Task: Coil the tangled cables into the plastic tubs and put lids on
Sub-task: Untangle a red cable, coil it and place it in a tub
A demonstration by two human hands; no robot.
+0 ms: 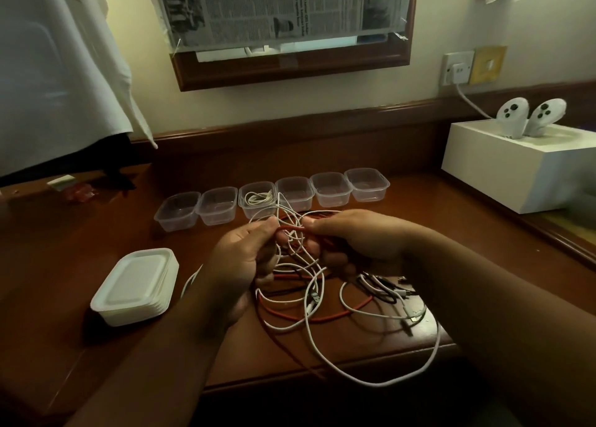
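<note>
Both hands pinched the tangle (301, 275): left hand (248, 255) and right hand (351, 239) gripped a red cable (292, 227) running crosswise between them; tubs (272, 197) lay just beyond, lids (137, 286) left of the left hand

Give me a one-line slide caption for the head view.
Both hands untangle red and white cables before six tubs, one filled.

- A lived-in room at home: wooden desk (96, 249) against a cream wall.
- Upper left, hanging white garment (54, 71); top centre, wood-framed mirror (290, 68) (newspaper-covered).
- Right, wall socket (456, 68).
</note>
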